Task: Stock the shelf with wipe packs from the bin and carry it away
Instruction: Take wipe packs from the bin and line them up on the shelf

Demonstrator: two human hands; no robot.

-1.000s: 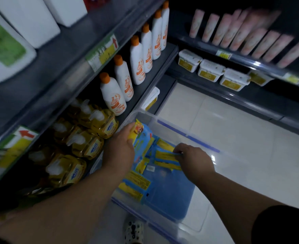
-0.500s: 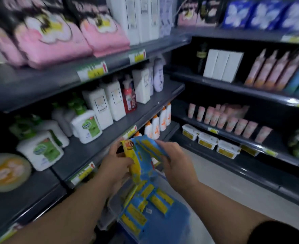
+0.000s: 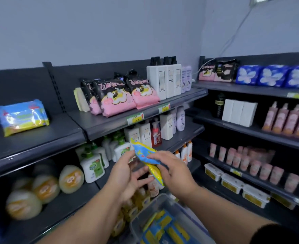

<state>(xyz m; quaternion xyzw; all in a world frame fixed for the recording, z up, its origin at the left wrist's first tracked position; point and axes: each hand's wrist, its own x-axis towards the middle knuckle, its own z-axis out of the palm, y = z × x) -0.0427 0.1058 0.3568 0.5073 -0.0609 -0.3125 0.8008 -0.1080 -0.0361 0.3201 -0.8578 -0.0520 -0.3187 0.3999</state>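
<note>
My right grip point(image 3: 176, 173) pinches a blue-and-yellow wipe pack point(image 3: 145, 154), held up above the bin point(image 3: 141, 215). My left grip point(image 3: 127, 175) is spread wide just beside it, holding nothing. More packs lie in the bin.

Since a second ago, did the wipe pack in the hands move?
Yes. The wipe pack went up: from down in the bin to high above it, in the right hand.

Left grip point(image 3: 127, 175): a bare hand with a bare wrist.
Left forearm point(image 3: 92, 213): bare as far as the bottom edge of the view.
Right grip point(image 3: 175, 173): a bare hand with a bare wrist.
Right forearm point(image 3: 220, 206): bare up to the sleeve.
Right sleeve point(image 3: 282, 234): black, plain, short.
</note>
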